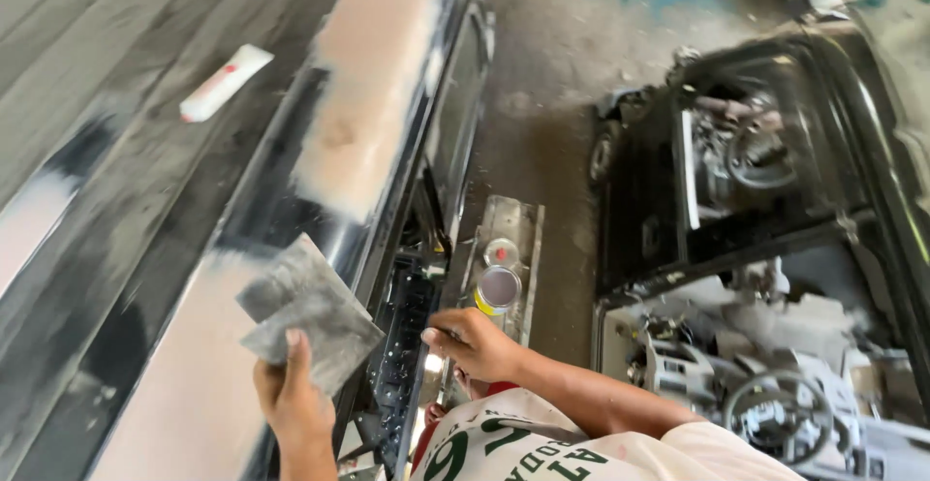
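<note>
Nearest, the left hand pinches a grey sanding sheet flat against the car roof, fingers closed on it. The right hand curls loosely, gripping nothing visible, just beside an open can of greyish filler. Farther off lies a white tube.

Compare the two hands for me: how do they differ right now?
The left hand is raised over the sanded vehicle panel, gripping folded grey sandpaper; the right hand holds no sheet. The left shows its back with fingers closed on the paper; the right is curled at the panel's edge, close to the open tin. Both are bare.
</note>
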